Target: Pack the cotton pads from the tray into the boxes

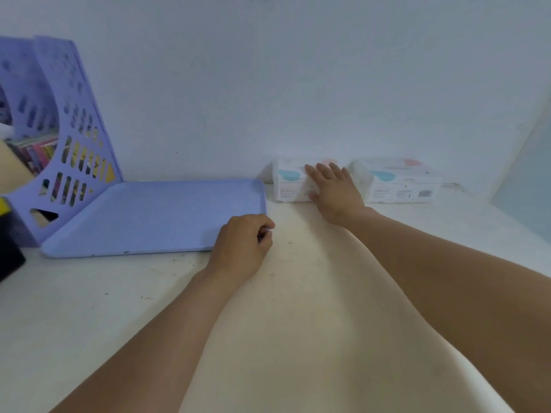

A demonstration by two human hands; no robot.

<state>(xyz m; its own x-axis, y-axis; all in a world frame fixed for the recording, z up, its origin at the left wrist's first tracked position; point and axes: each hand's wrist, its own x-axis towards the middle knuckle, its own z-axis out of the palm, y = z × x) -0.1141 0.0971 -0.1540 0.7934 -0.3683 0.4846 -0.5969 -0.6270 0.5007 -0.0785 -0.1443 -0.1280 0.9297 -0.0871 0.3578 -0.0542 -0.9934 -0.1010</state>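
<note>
Print on both boxes [290, 186] [399, 186] blurred beyond reading, nearer box's top partly covered by the right hand [334, 189]; file rack [59, 138] and a dark object [9, 251] cut off at the left edge; the left hand's [241, 245] curled fingertips unresolved.

a: what's sitting at the far left of the table [89, 308]?
b: a lilac file rack [64, 135] is standing upright there, its perforated side facing us, against the pale wall [268, 84].
a: anything showing inside it?
b: colourful book spines [38, 152] are peeking out between its dividers, too blurred to read.
a: and in front of it?
b: a black object [9, 254] with a yellow bit on top is lying at the left edge, partly cut off.
</note>
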